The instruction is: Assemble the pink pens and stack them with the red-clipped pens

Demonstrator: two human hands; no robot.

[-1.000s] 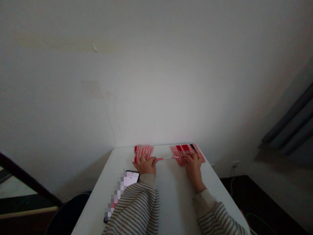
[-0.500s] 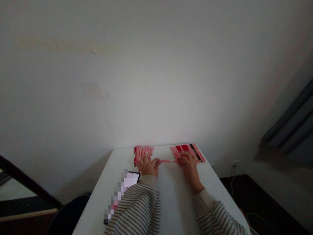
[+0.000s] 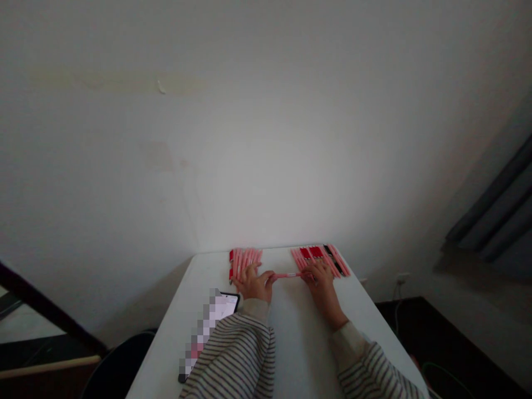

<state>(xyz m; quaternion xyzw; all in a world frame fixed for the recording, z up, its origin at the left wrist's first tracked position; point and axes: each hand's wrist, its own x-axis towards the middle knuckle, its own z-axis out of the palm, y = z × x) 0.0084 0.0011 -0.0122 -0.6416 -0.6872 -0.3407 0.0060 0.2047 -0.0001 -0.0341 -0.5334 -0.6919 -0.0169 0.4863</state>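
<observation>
A slim pink pen (image 3: pixel 287 275) with a small white label lies level between my two hands over the white table (image 3: pixel 291 332). My left hand (image 3: pixel 255 284) pinches its left end, and my right hand (image 3: pixel 319 278) pinches its right end. Just beyond my left hand lies a row of pink pens (image 3: pixel 245 259) with red parts at its left side. Past my right hand is a second group of pink pens (image 3: pixel 341 260), with red and black pieces (image 3: pixel 316 252) among them. My fingers partly cover both groups.
A phone (image 3: pixel 231 300) with a lit screen lies left of my left forearm. The wall (image 3: pixel 266 138) rises behind the table. A dark round object (image 3: pixel 120 360) stands at the lower left, and a grey curtain (image 3: pixel 494 205) hangs at the right.
The pen has turned slightly, so its white label shows more clearly. Both hands keep hold of its ends. The whole view has shifted a little.
</observation>
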